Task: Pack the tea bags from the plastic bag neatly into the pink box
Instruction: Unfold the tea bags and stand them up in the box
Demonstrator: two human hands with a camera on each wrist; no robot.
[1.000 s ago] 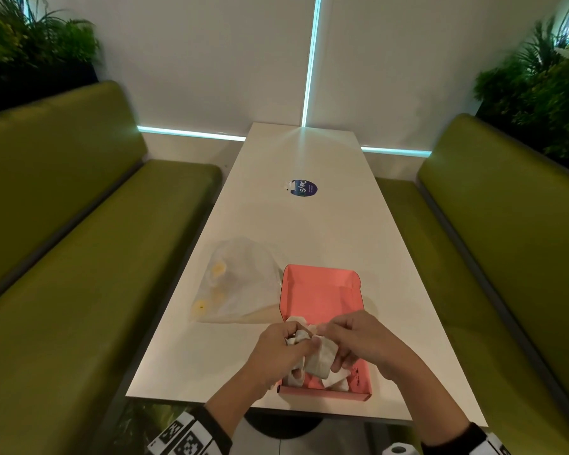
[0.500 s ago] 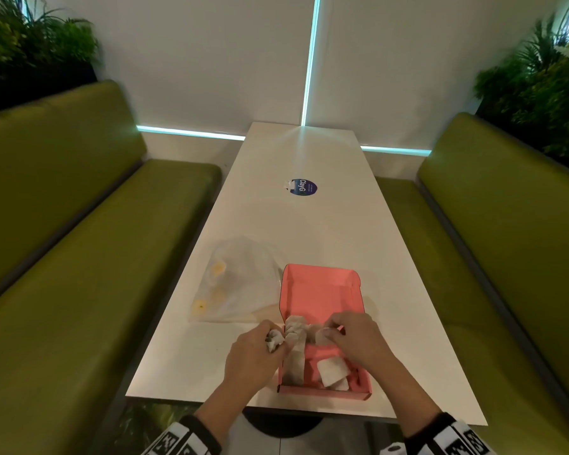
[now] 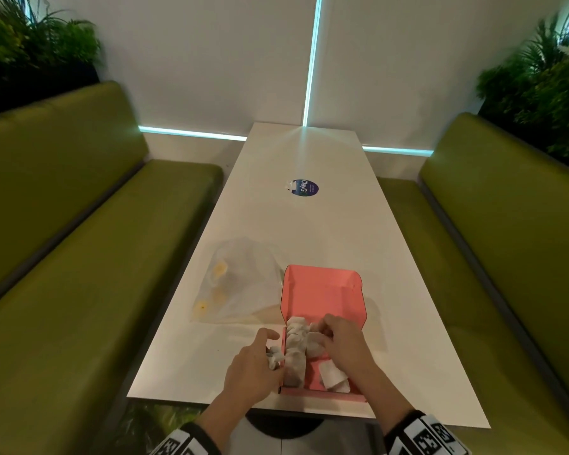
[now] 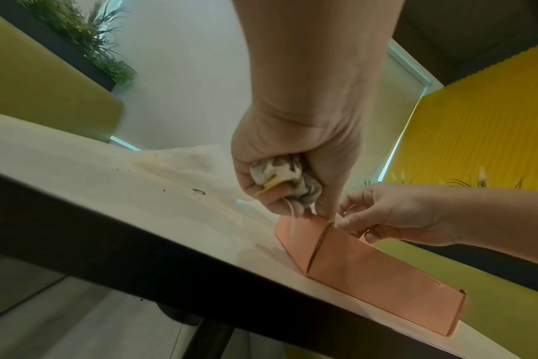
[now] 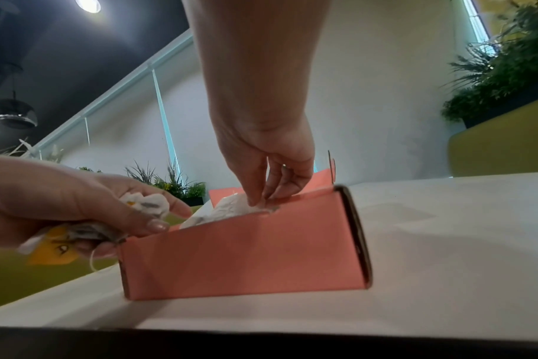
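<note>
The open pink box (image 3: pixel 322 290) (image 4: pixel 369 272) (image 5: pixel 246 252) sits near the table's front edge, its lid flap raised at the far side. Several white tea bags (image 3: pixel 298 343) lie in a row along its left side, and others (image 3: pixel 332 377) lie loose at the near right. My left hand (image 3: pixel 253 366) (image 4: pixel 292 170) (image 5: pixel 77 206), just left of the box, grips a bunch of tea bags (image 4: pixel 287 177) (image 5: pixel 145 206) with yellow tags. My right hand (image 3: pixel 342 339) (image 5: pixel 261 170) reaches into the box and pinches a tea bag (image 5: pixel 231 209). The clear plastic bag (image 3: pixel 240 284) lies flat left of the box.
The long white table (image 3: pixel 309 224) carries a round blue sticker (image 3: pixel 304 187) farther out. Green benches (image 3: pixel 63 257) run along both sides, with plants (image 3: pixel 539 87) behind them. The table's front edge is close under my wrists.
Both hands have come down from holding tea bags together above the box. My left hand has moved to the box's left side with a bunch; my right hand has gone into the box.
</note>
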